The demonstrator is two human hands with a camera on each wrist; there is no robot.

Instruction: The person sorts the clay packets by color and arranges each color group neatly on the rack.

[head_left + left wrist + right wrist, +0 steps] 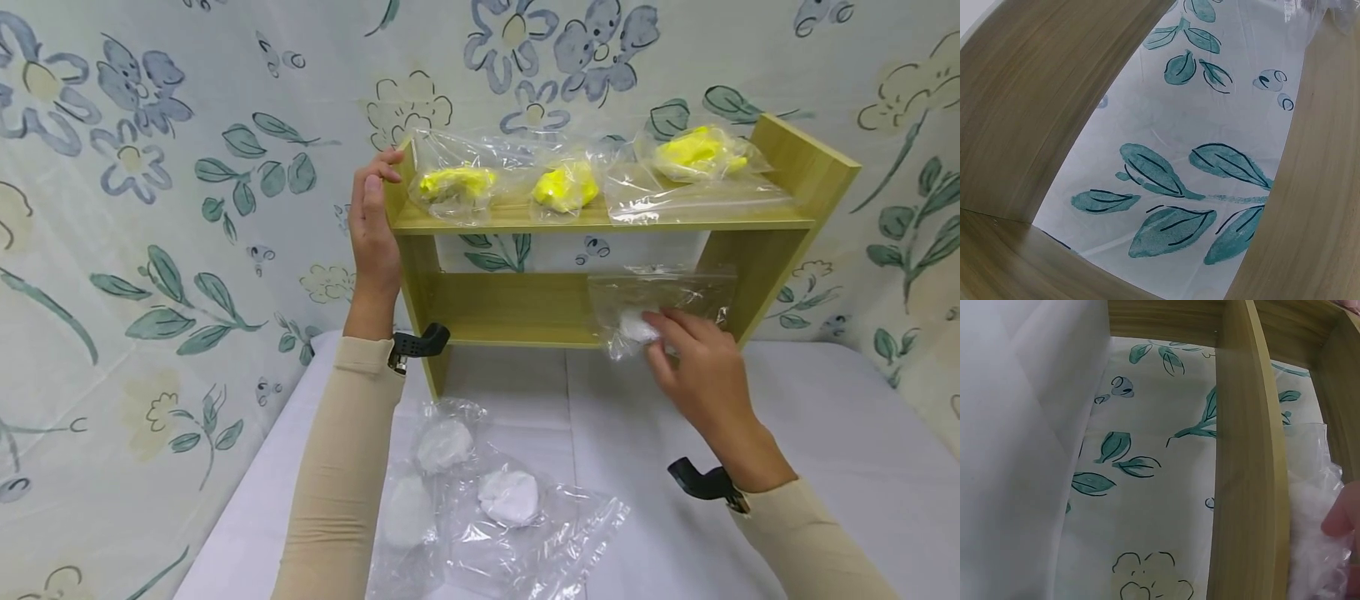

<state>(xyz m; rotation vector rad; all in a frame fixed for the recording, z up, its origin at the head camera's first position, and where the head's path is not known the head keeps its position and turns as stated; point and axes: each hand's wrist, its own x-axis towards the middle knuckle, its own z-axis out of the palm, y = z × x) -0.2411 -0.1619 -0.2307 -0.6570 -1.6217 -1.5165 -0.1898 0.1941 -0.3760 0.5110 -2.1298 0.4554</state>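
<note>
A small wooden two-tier shelf [600, 223] stands on the white-covered table. My left hand [375, 237] rests against the outside of its left side panel, fingers extended up near the top edge. At the right end of the lower tier, my right hand [705, 371] pinches a clear zip bag [678, 287] with a white lump [637, 327] inside. In the right wrist view, a fingertip [1340, 515] presses on that bag [1310, 487] beside the shelf board. The left wrist view shows the shelf's boards [1041, 94] but not the left hand.
Along the upper tier lie clear bags with yellow lumps: one on the left [457, 182], one mid-shelf [566, 185], one on the right [697, 154]. Several bagged white lumps [510, 497] lie on the table [825, 442] in front. A flower-print cloth [187, 350] hangs behind.
</note>
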